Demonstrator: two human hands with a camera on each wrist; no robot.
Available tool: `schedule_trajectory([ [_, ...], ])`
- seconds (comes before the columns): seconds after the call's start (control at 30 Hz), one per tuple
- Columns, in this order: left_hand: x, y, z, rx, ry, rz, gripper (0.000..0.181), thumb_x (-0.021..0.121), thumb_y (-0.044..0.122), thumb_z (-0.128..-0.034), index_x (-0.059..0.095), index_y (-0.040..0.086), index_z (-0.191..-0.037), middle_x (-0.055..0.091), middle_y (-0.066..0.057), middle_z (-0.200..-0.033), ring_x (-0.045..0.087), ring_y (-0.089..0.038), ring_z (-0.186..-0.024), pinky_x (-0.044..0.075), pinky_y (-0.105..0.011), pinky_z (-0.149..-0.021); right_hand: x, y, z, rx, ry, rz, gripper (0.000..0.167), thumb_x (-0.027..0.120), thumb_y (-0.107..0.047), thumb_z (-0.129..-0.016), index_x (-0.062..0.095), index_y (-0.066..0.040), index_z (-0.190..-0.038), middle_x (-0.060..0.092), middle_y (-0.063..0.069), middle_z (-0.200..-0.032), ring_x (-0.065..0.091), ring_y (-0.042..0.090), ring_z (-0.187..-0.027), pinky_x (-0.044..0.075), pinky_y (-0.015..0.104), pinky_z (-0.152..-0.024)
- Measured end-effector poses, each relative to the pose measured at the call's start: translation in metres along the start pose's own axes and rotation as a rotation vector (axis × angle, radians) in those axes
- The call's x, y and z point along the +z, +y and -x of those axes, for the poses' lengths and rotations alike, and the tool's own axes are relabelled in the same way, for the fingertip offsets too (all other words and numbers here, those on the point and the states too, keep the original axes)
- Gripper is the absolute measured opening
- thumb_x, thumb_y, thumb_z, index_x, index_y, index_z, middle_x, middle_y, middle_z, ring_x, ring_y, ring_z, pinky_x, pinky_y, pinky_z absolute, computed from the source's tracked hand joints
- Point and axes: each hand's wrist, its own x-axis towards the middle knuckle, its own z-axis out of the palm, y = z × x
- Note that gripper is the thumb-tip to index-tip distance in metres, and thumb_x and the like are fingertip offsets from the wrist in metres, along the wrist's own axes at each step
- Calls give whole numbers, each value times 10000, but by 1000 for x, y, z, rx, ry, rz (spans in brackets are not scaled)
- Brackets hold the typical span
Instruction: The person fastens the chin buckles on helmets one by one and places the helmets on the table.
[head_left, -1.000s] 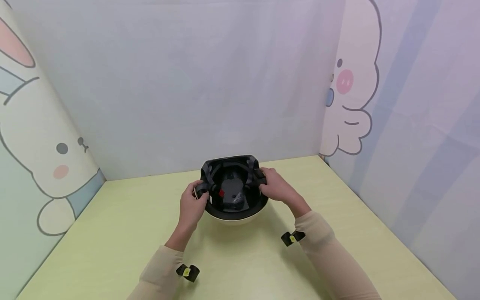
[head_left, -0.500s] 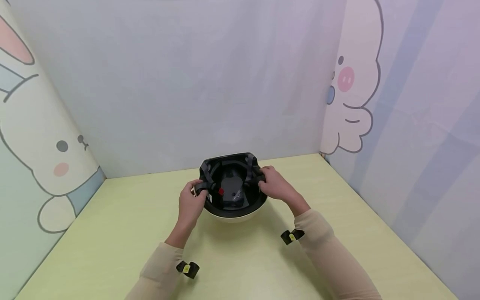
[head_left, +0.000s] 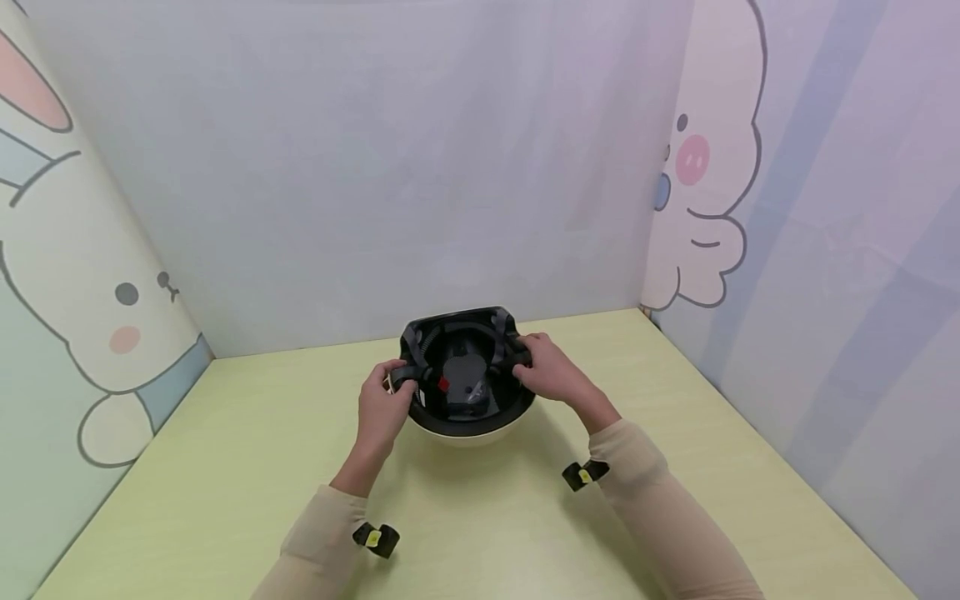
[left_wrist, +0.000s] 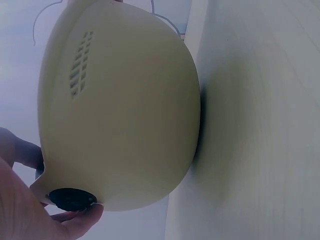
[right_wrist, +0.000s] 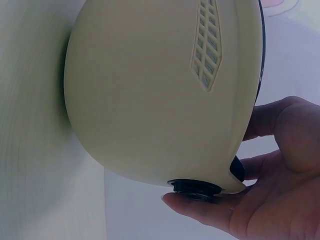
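Observation:
A cream helmet [head_left: 467, 438] lies upside down on the table, crown down, its black lining and straps facing up. Inside shows a small red piece [head_left: 444, 384]. My left hand [head_left: 381, 410] grips the helmet's left rim beside a dark strap [head_left: 405, 374]. On the opposite side my right hand [head_left: 555, 371] grips the right rim, thumb on the inner side. Each wrist view shows the smooth outer shell with vent slots. A round black knob [left_wrist: 73, 199] is by the left fingertips, and another black knob [right_wrist: 195, 189] touches a right fingertip.
The pale yellow-green table [head_left: 247, 467] spreads around the helmet. A plain light curtain [head_left: 375, 167] rises behind it, and cartoon-printed panels stand on the left and right. A small black device [head_left: 377, 540] is strapped at each wrist.

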Motion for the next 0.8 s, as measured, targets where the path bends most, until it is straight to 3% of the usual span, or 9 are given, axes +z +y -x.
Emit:
schedule_trajectory([
  [0.53,-2,-1,-1,-7,5,-21,392,565,65,-947,539,-14,-1330,451,-209,-1473,383,-370,-1380,428,-510,-1039,-5,-3,2,-18,29,0,549,557,-104,-965,407,84,-1459,323,328,-1481,444,442,-1303,410,547,-1027],
  [0.7,-5,3,-5,67,19,-14,413,584,79,-941,536,4,-1343,471,-176,-1465,408,-354,-1373,400,-515,-1063,-7,-7,3,-75,63,35,554,557,-107,-971,396,66,-1472,294,311,-1505,441,429,-1312,413,550,-1025],
  [0.8,-5,7,-6,147,9,-74,416,599,92,-946,536,15,-1349,470,-180,-1460,485,-359,-1314,424,-521,-1038,-6,-12,-1,-119,48,59,568,564,-128,-982,381,48,-1490,268,291,-1533,402,417,-1356,401,547,-1044],
])
